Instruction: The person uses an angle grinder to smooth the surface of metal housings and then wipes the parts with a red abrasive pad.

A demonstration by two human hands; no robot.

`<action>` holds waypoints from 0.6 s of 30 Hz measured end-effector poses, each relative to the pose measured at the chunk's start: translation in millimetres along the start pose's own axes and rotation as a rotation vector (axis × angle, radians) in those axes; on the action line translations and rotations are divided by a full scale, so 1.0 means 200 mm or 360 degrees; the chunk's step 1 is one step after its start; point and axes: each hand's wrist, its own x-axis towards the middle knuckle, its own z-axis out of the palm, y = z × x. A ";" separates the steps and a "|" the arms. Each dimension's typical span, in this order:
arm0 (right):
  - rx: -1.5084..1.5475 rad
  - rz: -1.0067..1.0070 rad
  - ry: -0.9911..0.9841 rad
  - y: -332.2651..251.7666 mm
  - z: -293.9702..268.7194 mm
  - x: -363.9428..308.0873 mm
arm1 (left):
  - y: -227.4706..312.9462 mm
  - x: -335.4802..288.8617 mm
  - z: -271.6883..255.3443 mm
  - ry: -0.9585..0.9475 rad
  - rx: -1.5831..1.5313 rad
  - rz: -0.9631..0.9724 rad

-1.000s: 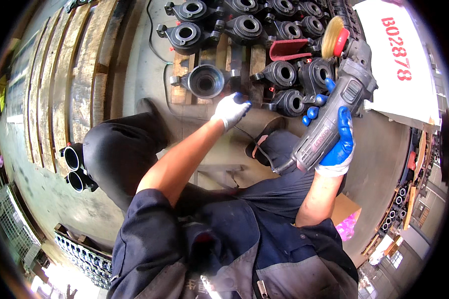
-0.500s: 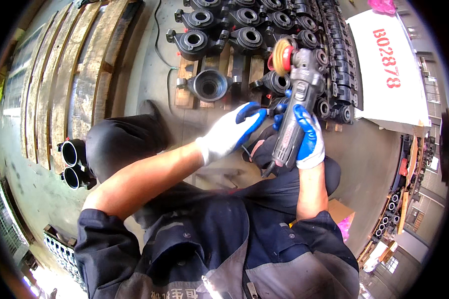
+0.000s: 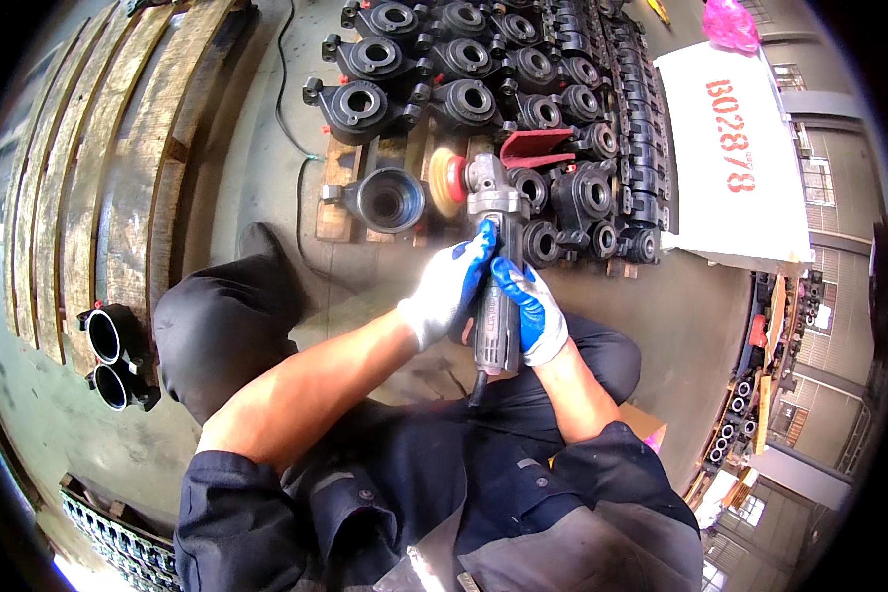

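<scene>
Both of my hands wear white gloves with blue-coated palms and fingers. An angle grinder (image 3: 496, 321) with a dark grey body stands nearly upright between them. My left hand (image 3: 452, 284) is closed on its left side, fingers at the upper body. My right hand (image 3: 535, 311) grips its right side, lower down. The grinder's tan and red wheel (image 3: 448, 183) faces left and looks blurred. Just left of the wheel, apart from it in the picture, a black round casting with a wide bore (image 3: 392, 200) rests on a wooden pallet (image 3: 335, 217).
Rows of black ring-shaped castings (image 3: 467, 102) fill the pallet beyond. A red angled piece (image 3: 536, 148) lies among them. At right stands a large white box (image 3: 730, 158) with pink plastic (image 3: 730, 25) on top. Empty wooden pallets (image 3: 89, 168) and two black tubular parts (image 3: 111, 335) are at left.
The grinder has moved left, its wheel coming nearer the wide-bore casting. My left hand, apart from it before, now holds it too. The red angled piece has come into sight.
</scene>
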 end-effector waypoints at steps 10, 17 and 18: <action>0.0040 0.0000 0.0033 0.04 0.01 0.01 | 0.02 0.06 -0.01 0.0208 0.1189 0.0065; 0.0016 -0.0083 0.0052 0.01 0.07 0.01 | 0.05 0.08 0.01 0.0350 0.1304 0.0020; 0.0007 -0.0084 0.0041 0.01 0.06 0.02 | 0.09 0.07 0.02 0.0352 0.1304 -0.0015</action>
